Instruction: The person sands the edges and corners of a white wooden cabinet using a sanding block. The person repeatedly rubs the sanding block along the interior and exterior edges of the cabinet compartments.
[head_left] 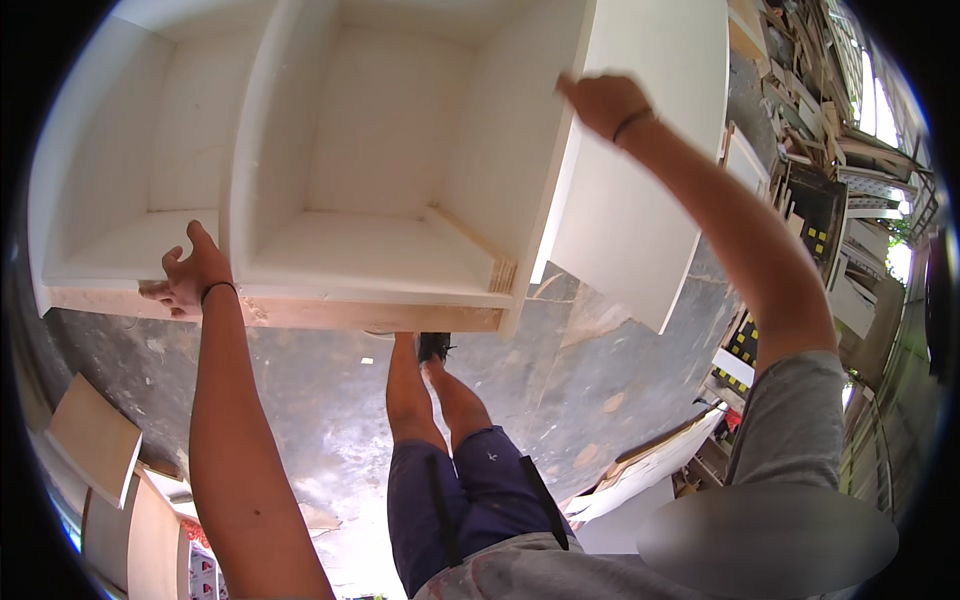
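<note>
A white open-fronted cabinet (380,110) with an upright divider (252,130) fills the upper left. At its lower front edge, my left hand (190,278) rests against the rail (370,314), thumb up and fingers apart. My right hand (608,103) is raised at the front edge of the cabinet's right side panel (530,130), its fingers curled in. Whatever those fingers may hold is hidden. Inside the right compartment, a narrow light wooden strip (470,243) lies along the side wall. Beside the cabinet, a large white panel (640,190) extends to the right.
My legs (425,400) stand on the worn grey floor (570,400) close below the cabinet. Loose boards (95,435) lean at the lower left. Scrap wood (800,90) is piled at the far right, and more panels (650,460) lie at the lower right.
</note>
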